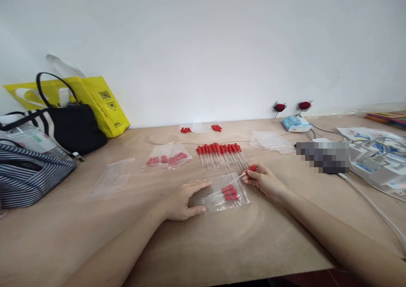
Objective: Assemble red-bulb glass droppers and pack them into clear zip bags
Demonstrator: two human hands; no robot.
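Note:
My left hand (184, 200) rests flat on the left end of a clear plastic bag (211, 202) that holds a few red-capped droppers (230, 192). My right hand (264, 180) pinches one dropper (252, 168) by its red bulb at the bag's right opening, its clear stem pointing into the bag. Just behind lies a row of several loose red-capped droppers (220, 153). Two filled bags (166, 156) lie to the left of that row.
An empty clear bag (114, 176) lies at left, more empty bags (269, 141) at right. A black bag (74, 126), a yellow bag (101, 100) and a striped bag (28, 175) stand far left. Cables (371, 202) and packets (377, 151) occupy the right. Loose red caps (216, 128) lie by the wall.

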